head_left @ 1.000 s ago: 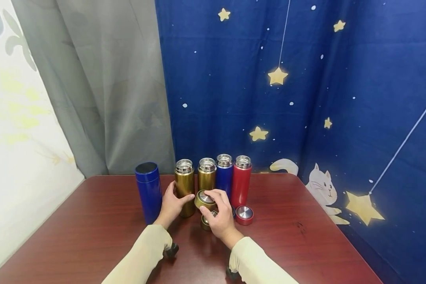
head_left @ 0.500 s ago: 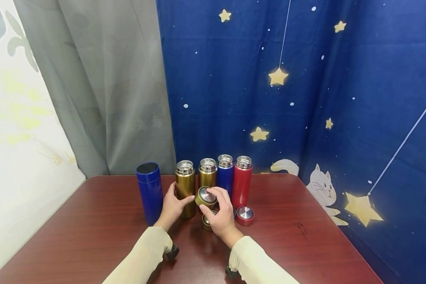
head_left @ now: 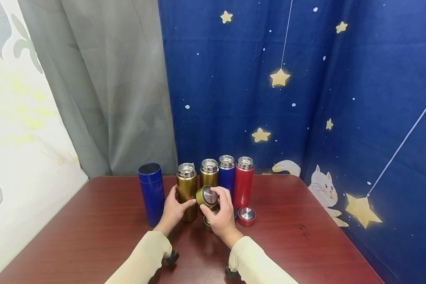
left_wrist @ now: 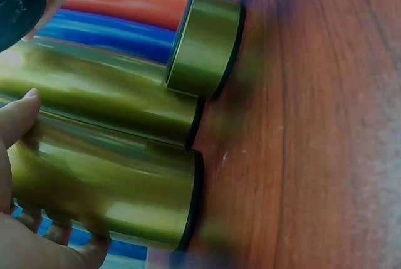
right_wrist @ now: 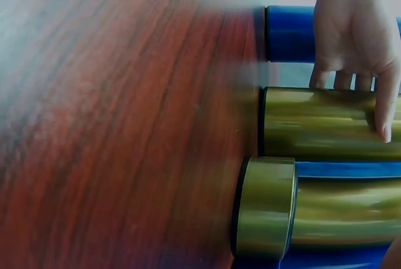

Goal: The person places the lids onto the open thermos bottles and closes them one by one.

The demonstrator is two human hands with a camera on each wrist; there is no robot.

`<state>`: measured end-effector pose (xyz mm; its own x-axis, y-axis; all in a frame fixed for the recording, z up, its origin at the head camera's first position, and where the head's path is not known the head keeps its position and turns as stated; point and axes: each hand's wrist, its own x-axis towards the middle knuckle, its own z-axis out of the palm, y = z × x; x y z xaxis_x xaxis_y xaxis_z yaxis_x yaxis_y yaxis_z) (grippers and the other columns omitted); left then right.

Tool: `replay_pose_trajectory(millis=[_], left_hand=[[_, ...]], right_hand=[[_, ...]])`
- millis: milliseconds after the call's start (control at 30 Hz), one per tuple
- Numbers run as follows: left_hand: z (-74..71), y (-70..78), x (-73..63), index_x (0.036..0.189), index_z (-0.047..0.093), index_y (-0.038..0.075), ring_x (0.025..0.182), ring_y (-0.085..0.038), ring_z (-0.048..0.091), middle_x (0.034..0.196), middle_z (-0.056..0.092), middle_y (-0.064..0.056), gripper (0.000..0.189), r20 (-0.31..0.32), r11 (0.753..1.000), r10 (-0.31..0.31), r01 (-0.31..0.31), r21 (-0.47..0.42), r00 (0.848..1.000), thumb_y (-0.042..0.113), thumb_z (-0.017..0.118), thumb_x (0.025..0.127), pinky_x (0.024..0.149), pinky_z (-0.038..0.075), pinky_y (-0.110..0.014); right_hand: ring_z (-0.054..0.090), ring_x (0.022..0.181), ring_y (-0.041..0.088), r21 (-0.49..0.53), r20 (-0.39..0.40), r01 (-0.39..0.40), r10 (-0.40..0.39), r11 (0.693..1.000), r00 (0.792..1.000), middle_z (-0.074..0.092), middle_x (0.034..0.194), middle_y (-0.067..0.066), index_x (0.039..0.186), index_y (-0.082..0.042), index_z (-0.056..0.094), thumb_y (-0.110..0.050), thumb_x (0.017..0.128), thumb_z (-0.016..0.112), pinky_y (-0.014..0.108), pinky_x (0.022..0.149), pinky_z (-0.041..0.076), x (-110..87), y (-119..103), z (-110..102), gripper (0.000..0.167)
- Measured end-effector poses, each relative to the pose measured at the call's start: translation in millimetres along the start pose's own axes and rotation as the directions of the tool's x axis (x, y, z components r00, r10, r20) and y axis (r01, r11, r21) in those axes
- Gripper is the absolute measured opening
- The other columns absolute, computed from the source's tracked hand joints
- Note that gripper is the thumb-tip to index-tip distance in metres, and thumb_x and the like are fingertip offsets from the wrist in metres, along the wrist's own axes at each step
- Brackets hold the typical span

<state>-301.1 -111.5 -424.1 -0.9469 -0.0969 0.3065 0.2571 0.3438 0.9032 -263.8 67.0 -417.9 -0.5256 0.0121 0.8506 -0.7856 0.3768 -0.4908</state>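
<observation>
My left hand (head_left: pixel 173 210) grips an open gold thermos bottle (head_left: pixel 186 187) that stands upright, its steel neck bare. In the left wrist view, the thumb lies along one side of this bottle (left_wrist: pixel 113 181) and the other fingers wrap behind it. Just right of it, my right hand (head_left: pixel 223 216) pinches a gold thermos lid (head_left: pixel 206 196) between thumb and fingers. The lid is tilted, its silver top facing right, and is held apart from the bottle's mouth. Below it, a second gold lid (right_wrist: pixel 266 206) rests on the table, partly hidden by the right hand in the head view.
Another open gold bottle (head_left: pixel 209 173), an open blue bottle (head_left: pixel 227 175) and an open red bottle (head_left: pixel 243 183) stand in a row behind. A capped blue bottle (head_left: pixel 151 193) stands left. A red lid (head_left: pixel 246 216) and a partly hidden blue lid (head_left: pixel 235 214) lie on the table (head_left: pixel 74 236).
The lid in my right hand has tipped from nearly level to steeply tilted, its silver top turning rightward. My left hand keeps its grip on the gold bottle. The head view has shifted slightly.
</observation>
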Motion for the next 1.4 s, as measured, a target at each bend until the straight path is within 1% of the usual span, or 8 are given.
replay_pose_trajectory(millis=[133,267,600,867,1100,1167,1233,1400], left_hand=[[0.2,-0.5,-2.8,0.143,0.037,0.001,0.121,-0.037,0.052,0.134,0.053,-0.023,0.085,0.001,1.0,-0.003,0.003,-0.004,1.0,0.023,0.085,0.076,0.102,0.04,-0.054],[0.9,-1.3,-5.1,0.142,0.037,0.0,0.121,-0.037,0.053,0.133,0.053,-0.023,0.085,0.004,1.0,0.007,-0.007,-0.016,1.0,0.022,0.085,0.076,0.101,0.041,-0.053],[1.0,-4.5,-9.3,0.144,0.036,0.002,0.122,-0.036,0.052,0.134,0.053,-0.022,0.086,0.024,1.0,0.015,-0.014,-0.015,1.0,0.028,0.084,0.077,0.102,0.04,-0.054],[1.0,-4.3,-15.4,0.143,0.037,0.001,0.12,-0.036,0.054,0.132,0.055,-0.022,0.084,0.016,1.0,0.016,-0.016,-0.006,1.0,0.022,0.084,0.077,0.101,0.042,-0.052],[1.9,-1.3,-21.3,0.145,0.036,0.004,0.123,-0.034,0.052,0.135,0.053,-0.02,0.086,0.024,0.999,0.004,-0.003,-0.038,1.0,0.025,0.085,0.077,0.102,0.041,-0.052],[2.3,-1.1,-22.3,0.144,0.037,0.005,0.122,-0.033,0.053,0.134,0.054,-0.019,0.086,0.025,0.999,0.009,-0.008,-0.053,1.0,0.024,0.085,0.076,0.102,0.042,-0.051],[2.9,-0.2,-23.9,0.143,0.038,0.003,0.12,-0.034,0.054,0.132,0.055,-0.02,0.083,0.027,0.998,0.031,-0.029,-0.053,0.999,0.023,0.084,0.077,0.1,0.043,-0.05],[-0.4,20.3,-36.5,0.14,0.039,-0.005,0.114,-0.038,0.057,0.126,0.057,-0.026,0.077,0.031,0.993,0.08,-0.077,-0.084,0.996,0.012,0.082,0.078,0.095,0.046,-0.051]], right_hand=[[0.054,0.105,0.035,0.03,-0.016,-0.001,0.002,1.0,1.0,0.051,0.115,0.022,0.117,0.007,0.052,0.0,0.07,0.077,0.049,0.082,0.054,6.1,-19.9,-4.7,0.054],[0.053,0.103,0.036,0.037,-0.025,-0.003,0.004,0.999,1.0,0.05,0.112,0.025,0.114,0.01,0.051,0.002,0.069,0.075,0.052,0.081,0.054,10.1,-38.4,-9.5,0.051],[0.053,0.105,0.038,0.088,-0.036,-0.012,0.016,0.996,0.999,0.049,0.112,0.026,0.114,0.012,0.05,0.003,0.068,0.075,0.054,0.08,0.053,11.0,-39.3,-7.6,0.053],[0.052,0.102,0.036,0.089,-0.059,-0.003,0.008,0.996,0.998,0.049,0.109,0.025,0.11,0.011,0.05,0.003,0.065,0.076,0.049,0.082,0.054,11.7,-42.8,-3.4,0.052],[0.051,0.104,0.035,0.123,-0.071,-0.028,0.037,0.992,0.997,0.048,0.11,0.025,0.11,0.012,0.048,0.003,0.067,0.075,0.05,0.084,0.053,16.0,-47.6,-2.5,0.051],[0.051,0.104,0.036,0.136,-0.076,-0.026,0.036,0.99,0.996,0.048,0.11,0.025,0.11,0.013,0.048,0.003,0.067,0.074,0.051,0.084,0.053,17.8,-48.2,-2.4,0.051],[0.05,0.104,0.036,0.147,-0.078,-0.026,0.038,0.989,0.996,0.048,0.11,0.026,0.11,0.014,0.047,0.003,0.068,0.074,0.052,0.084,0.052,19.0,-48.6,-2.2,0.051],[0.05,0.104,0.036,0.153,-0.082,-0.019,0.032,0.988,0.996,0.047,0.109,0.026,0.11,0.014,0.047,0.002,0.069,0.074,0.054,0.084,0.052,20.0,-48.9,-1.2,0.051]])
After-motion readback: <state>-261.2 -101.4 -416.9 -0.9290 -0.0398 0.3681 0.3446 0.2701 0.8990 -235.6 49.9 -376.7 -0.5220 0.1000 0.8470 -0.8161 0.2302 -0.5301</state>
